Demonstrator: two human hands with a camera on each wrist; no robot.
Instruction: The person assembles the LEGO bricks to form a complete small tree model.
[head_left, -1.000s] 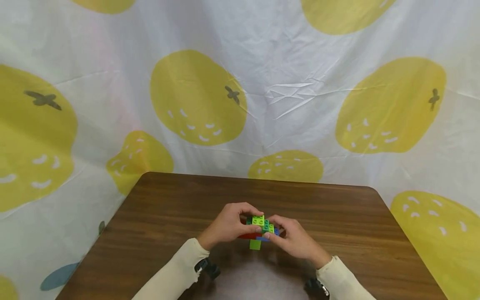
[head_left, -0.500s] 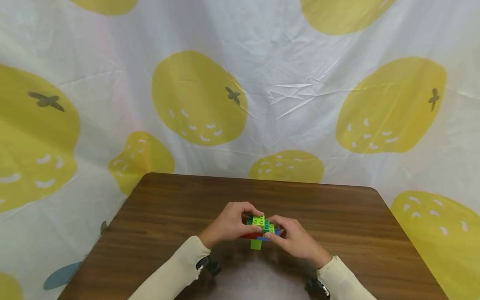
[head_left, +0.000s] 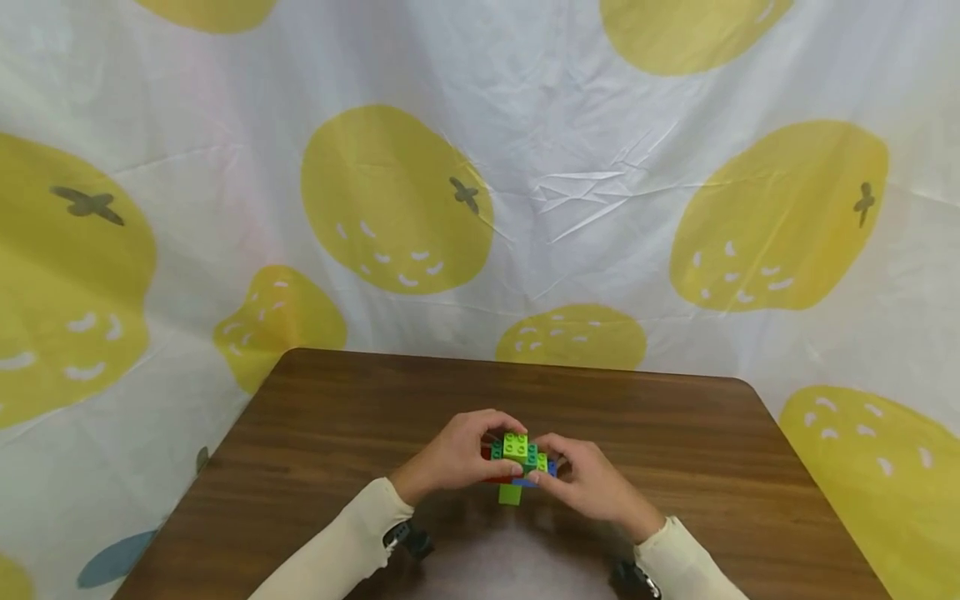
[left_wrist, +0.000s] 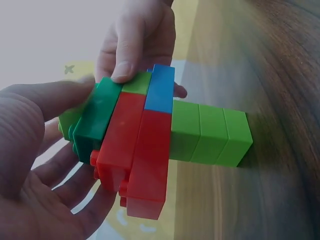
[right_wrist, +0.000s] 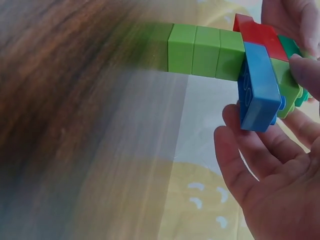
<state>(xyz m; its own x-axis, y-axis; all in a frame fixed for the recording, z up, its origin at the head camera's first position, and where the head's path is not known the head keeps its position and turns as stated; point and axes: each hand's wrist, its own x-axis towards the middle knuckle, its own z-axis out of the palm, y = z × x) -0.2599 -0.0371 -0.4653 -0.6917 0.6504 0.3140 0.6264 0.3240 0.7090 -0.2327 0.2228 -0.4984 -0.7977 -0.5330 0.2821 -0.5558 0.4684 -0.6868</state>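
Observation:
A toy building-brick model stands on the table, held between both hands. Its narrow stem is a stack of lime green bricks. Wider layers sit above: red bricks, a blue brick and a dark green brick. A lime brick with its studs up tops it all. My left hand pinches this top brick between thumb and fingers. My right hand grips the model's right side, its thumb at the front near the green layers and its fingers behind. The fingers partly hide the far side.
The dark wooden table has rounded far corners. Behind it hangs a white cloth with large yellow fruit prints. Black straps with cameras are worn on both wrists.
My left thumb sits slightly lower on the front of the top lime brick, and more of its studs show. The right hand keeps its grip, and the model stays in place.

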